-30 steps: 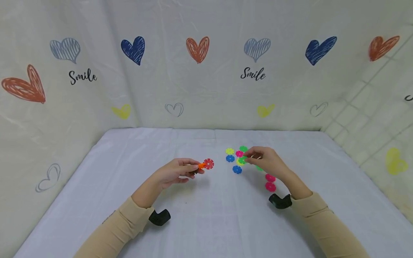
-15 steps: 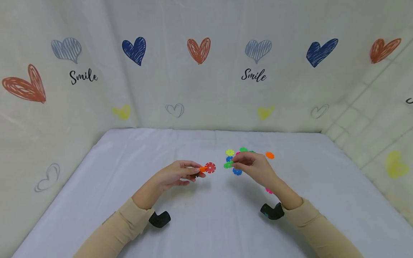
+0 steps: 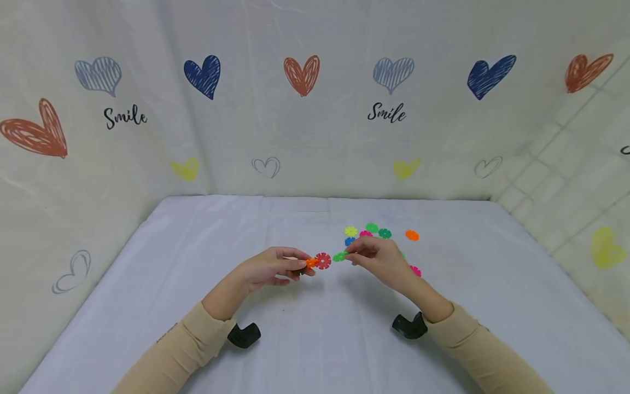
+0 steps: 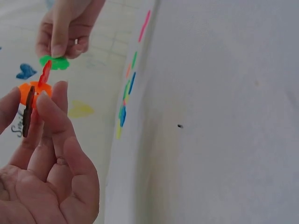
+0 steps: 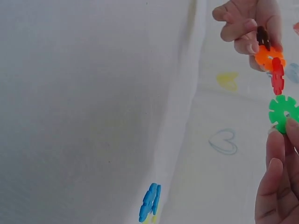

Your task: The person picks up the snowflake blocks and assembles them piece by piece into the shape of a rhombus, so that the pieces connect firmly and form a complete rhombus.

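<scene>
My left hand [image 3: 273, 268] pinches a short chain of notched plastic discs between thumb and fingers. In the left wrist view the chain is a brown disc [image 4: 28, 112], an orange disc [image 4: 25, 93] and a red disc [image 4: 45, 73], joined at their slots. A green notched disc [image 5: 280, 109] is pinched at its edge by my right hand [image 3: 381, 262]. In the head view a small gap shows between the green disc and the red disc; the right wrist view has their edges very close, the red one seen edge-on.
Several loose discs lie on the white cloth beyond and beside my right hand, among them a yellow disc [image 3: 351, 231], a dark green disc [image 3: 385, 233], an orange loose disc [image 3: 412, 235] and a pink disc [image 3: 415, 271]. A printed cloth wall [image 3: 325, 142] rises behind the table.
My right hand has lifted the green disc from the loose discs and brought it left, close to the red disc. My left hand has shifted slightly right and nearer with the chain.
</scene>
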